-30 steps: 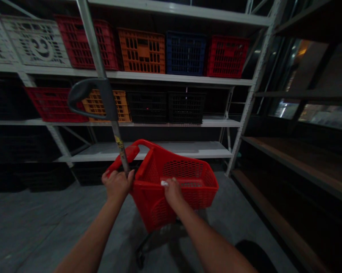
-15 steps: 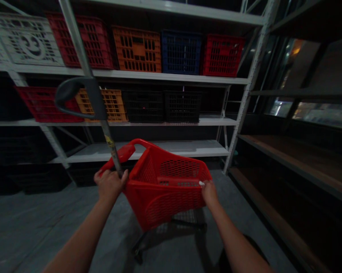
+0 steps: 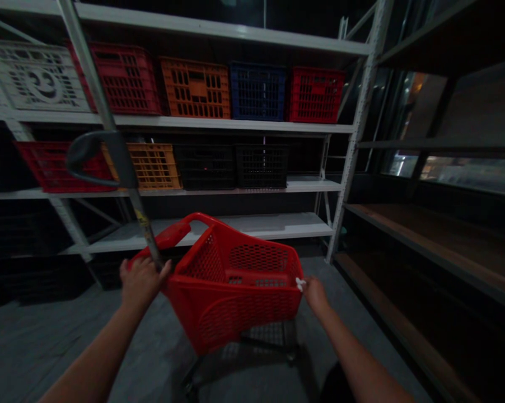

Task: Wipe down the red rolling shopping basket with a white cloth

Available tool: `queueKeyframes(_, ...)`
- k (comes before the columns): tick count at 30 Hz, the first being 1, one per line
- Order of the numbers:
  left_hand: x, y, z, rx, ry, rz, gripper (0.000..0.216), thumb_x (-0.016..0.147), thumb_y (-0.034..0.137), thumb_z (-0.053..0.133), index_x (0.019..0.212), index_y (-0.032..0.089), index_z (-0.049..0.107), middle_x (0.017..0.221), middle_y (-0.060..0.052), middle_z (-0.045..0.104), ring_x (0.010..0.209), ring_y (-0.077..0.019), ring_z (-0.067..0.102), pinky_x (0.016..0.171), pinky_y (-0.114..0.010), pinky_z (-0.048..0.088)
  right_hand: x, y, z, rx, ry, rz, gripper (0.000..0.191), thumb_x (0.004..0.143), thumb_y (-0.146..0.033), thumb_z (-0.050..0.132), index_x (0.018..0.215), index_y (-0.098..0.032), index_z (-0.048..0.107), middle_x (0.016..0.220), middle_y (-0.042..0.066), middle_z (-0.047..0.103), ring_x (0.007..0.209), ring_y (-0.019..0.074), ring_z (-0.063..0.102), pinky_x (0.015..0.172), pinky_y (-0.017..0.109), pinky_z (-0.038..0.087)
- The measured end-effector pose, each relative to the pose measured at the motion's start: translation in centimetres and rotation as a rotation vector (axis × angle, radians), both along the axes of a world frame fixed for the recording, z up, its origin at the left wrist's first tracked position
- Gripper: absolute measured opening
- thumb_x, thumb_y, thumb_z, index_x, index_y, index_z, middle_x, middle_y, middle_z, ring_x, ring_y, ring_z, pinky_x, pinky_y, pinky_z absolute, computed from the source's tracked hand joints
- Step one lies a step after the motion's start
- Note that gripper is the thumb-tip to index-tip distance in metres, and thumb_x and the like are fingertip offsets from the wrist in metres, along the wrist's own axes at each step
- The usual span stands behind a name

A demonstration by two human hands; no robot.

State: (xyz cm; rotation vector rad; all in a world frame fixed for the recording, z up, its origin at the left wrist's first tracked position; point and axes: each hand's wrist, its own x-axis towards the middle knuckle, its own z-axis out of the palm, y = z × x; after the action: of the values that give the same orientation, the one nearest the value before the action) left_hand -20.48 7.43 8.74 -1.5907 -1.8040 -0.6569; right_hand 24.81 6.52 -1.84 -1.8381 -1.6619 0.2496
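A red plastic shopping cart [image 3: 235, 308] with mesh sides stands in front of me, its handle end to the left. My left hand [image 3: 142, 282] is closed at the left end, its fingers over the red handle. A slanted metal pole [image 3: 93, 84] with a grey loop grip [image 3: 124, 162] comes down between its thumb and fingers; whether the hand grips the pole too, I cannot tell. At the cart's right front corner, my right hand [image 3: 314, 294] pinches a small crumpled white piece [image 3: 300, 284], perhaps tissue or cloth, against or beside the rim.
Behind the cart is a white metal rack [image 3: 252, 127] with several plastic crates, among them an orange crate [image 3: 196, 89], a blue crate [image 3: 258, 92] and a black crate [image 3: 261, 167]. Dark wood-topped shelves [image 3: 403, 235] line the right side. The floor [image 3: 122, 364] is grey concrete.
The cart, the pole and my left hand have shifted left and slightly down in view. More of the white piece shows at my right fingertips. The rack also appears lower and further left.
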Motion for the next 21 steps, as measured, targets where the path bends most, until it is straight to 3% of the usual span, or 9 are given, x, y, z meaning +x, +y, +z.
queueKeyframes(3,2.5,-1.2,-0.8,0.278,-0.237,0.044,0.04,0.075,0.046,0.042,0.106,0.02,0.046,0.124,-0.011,0.045,0.12,-0.0324,0.03,0.096,-0.055,0.021,-0.6,-0.3,-0.5,0.051,0.021,-0.008,0.026,0.075,-0.006,0.043,0.08,-0.011,0.068,0.084,0.013,0.062,0.073,0.0164,0.058,0.067,0.022,0.042)
queueKeyframes(5,5.8,-2.3,-2.2,0.345,-0.315,-0.081,0.048,0.077,0.041,0.042,0.118,0.018,0.036,0.133,-0.015,0.034,0.123,-0.0315,0.027,0.096,-0.053,0.024,-2.3,-0.8,-0.6,0.078,0.055,-0.003,0.026,0.075,-0.005,0.043,0.08,-0.012,0.068,0.082,0.012,0.062,0.074,0.0164,0.058,0.069,0.022,0.042)
queueKeyframes(9,15.1,-3.9,-6.4,0.126,-0.264,-0.464,0.033,0.079,0.031,0.041,0.11,0.02,0.047,0.127,-0.013,0.042,0.122,-0.025,0.033,0.095,-0.045,0.031,-5.6,-2.9,-1.0,0.126,0.131,0.108,0.027,0.071,-0.003,0.043,0.076,-0.015,0.067,0.08,0.008,0.062,0.077,0.0166,0.058,0.073,0.024,0.043)
queueKeyframes(11,19.4,-4.3,-8.1,-0.027,-0.19,-0.556,0.026,0.08,0.03,0.041,0.1,0.022,0.056,0.119,-0.011,0.051,0.115,-0.0238,0.042,0.093,-0.043,0.032,-6.7,-4.3,-1.4,0.163,0.151,0.194,0.029,0.068,-0.002,0.044,0.078,-0.017,0.066,0.082,0.007,0.061,0.08,0.0163,0.057,0.075,0.024,0.043)
queueKeyframes(13,22.3,-4.5,-9.3,-0.162,-0.136,-0.562,0.028,0.082,0.033,0.037,0.082,0.021,0.062,0.092,-0.009,0.065,0.093,-0.0226,0.056,0.089,-0.044,0.032,-7.3,-5.4,-2.0,0.185,0.179,0.266,0.03,0.066,-0.002,0.043,0.079,-0.018,0.065,0.083,0.005,0.059,0.081,0.0158,0.057,0.076,0.024,0.043)
queueKeyframes(16,23.4,-4.7,-10.1,-0.257,-0.09,-0.447,0.046,0.084,0.038,0.029,0.061,0.017,0.063,0.06,-0.01,0.064,0.064,-0.0221,0.059,0.076,-0.043,0.033,-7.1,-5.2,-2.3,0.203,0.228,0.314,0.033,0.065,-0.001,0.043,0.082,-0.018,0.065,0.086,0.005,0.059,0.085,0.0154,0.056,0.078,0.024,0.043)
queueKeyframes(21,21.6,-5.0,-10.4,-0.256,-0.056,-0.433,0.051,0.086,0.034,0.024,0.058,0.016,0.063,0.058,-0.011,0.064,0.062,-0.022,0.058,0.07,-0.041,0.029,-6.3,-2.2,-1.8,0.229,0.263,0.192,0.032,0.065,-0.001,0.042,0.082,-0.016,0.065,0.089,0.006,0.059,0.086,0.0164,0.056,0.081,0.027,0.042)
